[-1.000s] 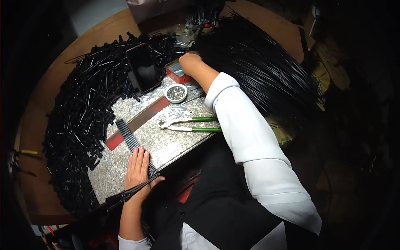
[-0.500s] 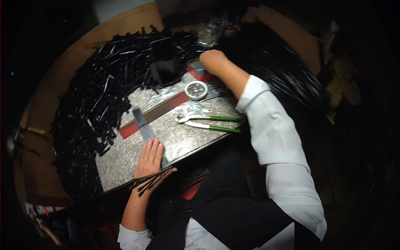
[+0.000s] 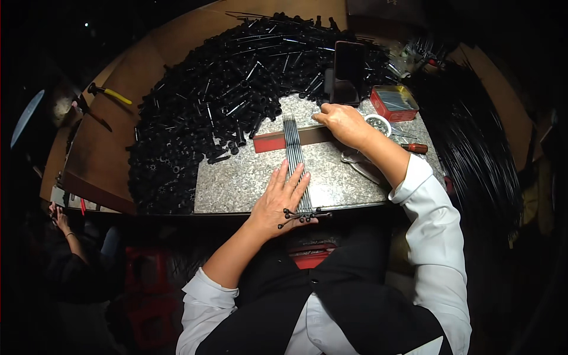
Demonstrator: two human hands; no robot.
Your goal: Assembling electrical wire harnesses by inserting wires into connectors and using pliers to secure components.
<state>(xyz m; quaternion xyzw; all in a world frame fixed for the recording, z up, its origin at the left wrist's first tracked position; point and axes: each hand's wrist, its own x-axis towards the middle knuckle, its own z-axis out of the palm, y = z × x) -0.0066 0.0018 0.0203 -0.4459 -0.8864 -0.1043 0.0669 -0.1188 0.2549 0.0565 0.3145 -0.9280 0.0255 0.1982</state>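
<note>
Across a red and brown bar (image 3: 269, 142) on the speckled stone slab (image 3: 231, 183) lies a row of thin grey metal rods (image 3: 294, 139). Black knobbed ends of the rods stick out past the slab's near edge. My left hand (image 3: 275, 198) lies on the rods with fingers stretched out; its thumb side shows beneath the knobs. To the right of the rods' far tips, my right hand (image 3: 346, 124) is pinched closed above the bar. What its fingertips hold is too small to name. Pliers (image 3: 362, 165) lie partly hidden under my right forearm.
A white dish (image 3: 378, 122) holds small metal pieces. Beyond it are a red tin (image 3: 395, 105) and a propped phone (image 3: 349, 68). A screwdriver (image 3: 415, 148) lies at right. Black parts (image 3: 219, 89) heap behind; black rods (image 3: 473, 136) lie at right. Another person's hand (image 3: 60, 218) shows far left.
My right hand has come away from the red tin, moving left to beside the rods' far tips. My left hand stays on the rods. The whole view has shifted and turned.
</note>
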